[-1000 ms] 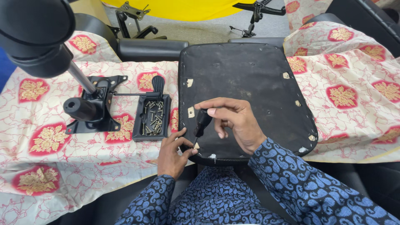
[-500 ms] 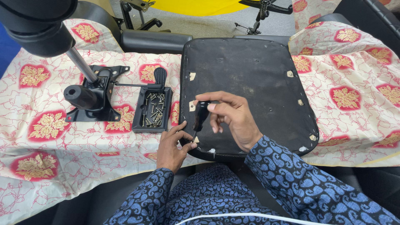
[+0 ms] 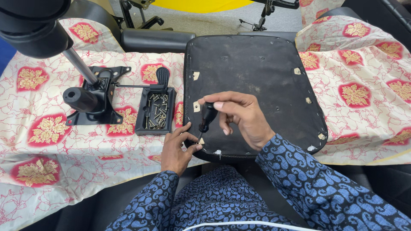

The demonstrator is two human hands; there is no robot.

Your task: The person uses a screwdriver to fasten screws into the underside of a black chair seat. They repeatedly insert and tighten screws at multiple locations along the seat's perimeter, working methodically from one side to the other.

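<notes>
- Your right hand [image 3: 242,117] is clenched around a black-handled screwdriver [image 3: 206,117], held upright at the near-left edge of the black seat base [image 3: 257,72].
- Your left hand [image 3: 177,147] pinches the tip there.
- A screw tray [image 3: 155,112] lies just left.

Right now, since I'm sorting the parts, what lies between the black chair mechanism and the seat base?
In the head view, a black tray of screws lies on the patterned cloth between the chair mechanism and the upturned seat base.
</notes>
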